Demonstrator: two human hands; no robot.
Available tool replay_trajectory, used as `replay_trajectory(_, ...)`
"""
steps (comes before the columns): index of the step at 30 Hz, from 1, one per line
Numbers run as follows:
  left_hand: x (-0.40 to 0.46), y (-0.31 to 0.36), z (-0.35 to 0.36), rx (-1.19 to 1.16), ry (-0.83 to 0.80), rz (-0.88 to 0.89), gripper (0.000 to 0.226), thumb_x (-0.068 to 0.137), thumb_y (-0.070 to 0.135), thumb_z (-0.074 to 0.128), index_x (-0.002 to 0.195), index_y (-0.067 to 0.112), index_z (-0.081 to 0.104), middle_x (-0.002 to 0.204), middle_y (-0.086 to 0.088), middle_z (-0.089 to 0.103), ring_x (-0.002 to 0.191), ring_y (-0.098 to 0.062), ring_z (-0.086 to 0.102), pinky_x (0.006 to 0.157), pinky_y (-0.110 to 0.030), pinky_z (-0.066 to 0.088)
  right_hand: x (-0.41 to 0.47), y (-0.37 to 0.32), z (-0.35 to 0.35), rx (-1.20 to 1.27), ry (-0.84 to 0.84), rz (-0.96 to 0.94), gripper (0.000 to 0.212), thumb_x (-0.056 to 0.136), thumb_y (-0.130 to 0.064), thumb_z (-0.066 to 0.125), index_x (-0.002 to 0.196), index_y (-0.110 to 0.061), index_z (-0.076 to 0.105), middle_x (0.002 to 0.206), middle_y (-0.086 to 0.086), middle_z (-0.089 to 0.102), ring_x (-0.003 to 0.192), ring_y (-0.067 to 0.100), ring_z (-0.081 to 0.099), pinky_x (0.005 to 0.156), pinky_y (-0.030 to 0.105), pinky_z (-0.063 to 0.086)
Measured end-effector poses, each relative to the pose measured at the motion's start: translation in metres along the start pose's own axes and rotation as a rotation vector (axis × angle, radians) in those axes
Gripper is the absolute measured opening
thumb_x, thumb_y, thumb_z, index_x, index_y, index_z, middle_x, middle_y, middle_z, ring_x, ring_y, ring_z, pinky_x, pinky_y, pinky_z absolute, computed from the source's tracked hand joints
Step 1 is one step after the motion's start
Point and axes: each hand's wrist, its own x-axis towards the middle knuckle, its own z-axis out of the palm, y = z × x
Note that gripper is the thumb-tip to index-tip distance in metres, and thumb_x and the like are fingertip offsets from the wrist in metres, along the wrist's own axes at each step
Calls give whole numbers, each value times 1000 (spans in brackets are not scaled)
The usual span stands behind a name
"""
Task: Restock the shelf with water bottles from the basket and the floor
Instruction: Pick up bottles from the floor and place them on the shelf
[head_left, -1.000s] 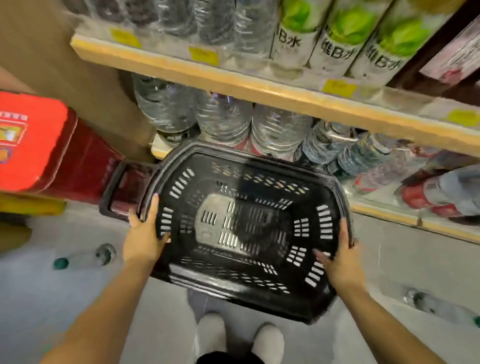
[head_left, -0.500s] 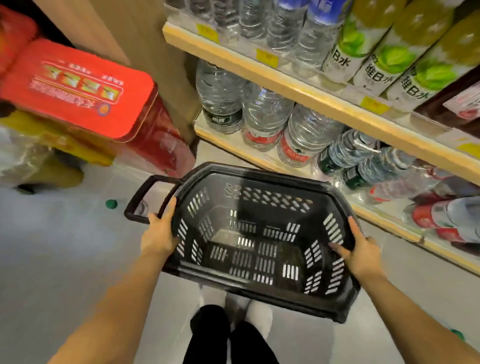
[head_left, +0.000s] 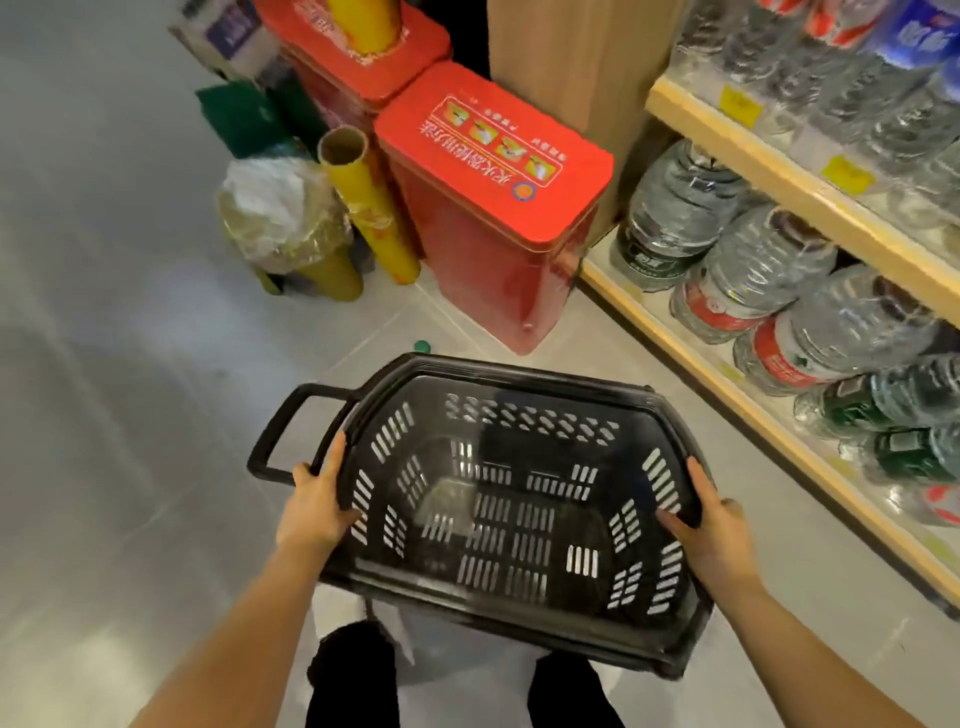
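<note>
Left hand (head_left: 318, 506) and right hand (head_left: 714, 525) grip an empty basket (head_left: 511, 410) by its rims. It seems finished, carried level beside the shelf (head_left: 691, 358).

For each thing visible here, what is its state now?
basket: empty, held off the floor
left hand: grips the basket's left rim
right hand: grips the basket's right rim
water bottles: on the bottom shelf
red tin: lid closed
green cap: loose on floor

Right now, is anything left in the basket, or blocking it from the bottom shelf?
No. The basket, held by left hand and right hand, looks empty. Only bare floor lies between it and the bottom shelf.
</note>
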Motion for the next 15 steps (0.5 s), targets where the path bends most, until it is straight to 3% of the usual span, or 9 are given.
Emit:
replay_trajectory(9,53,-221,-122,-70,59,-142,100,81,20,70,148,38,-2,132,-25,29,98,-48,55,89,-51,46,-53,-212,148,-132,-28,-181,77,84,-34,64,146,-30,20,108,27,50,97,42,56,88,44,44)
replay_trajectory(15,96,-330,-200,-130,150,-205,106,76,18,74,148,36,-1,124,-28,38,96,-48,56,88,-50,48,-55,-358,213,-147,-58,-281,73,84,-35,64,145,-31,25,96,16,46,93,40,56,86,40,44)
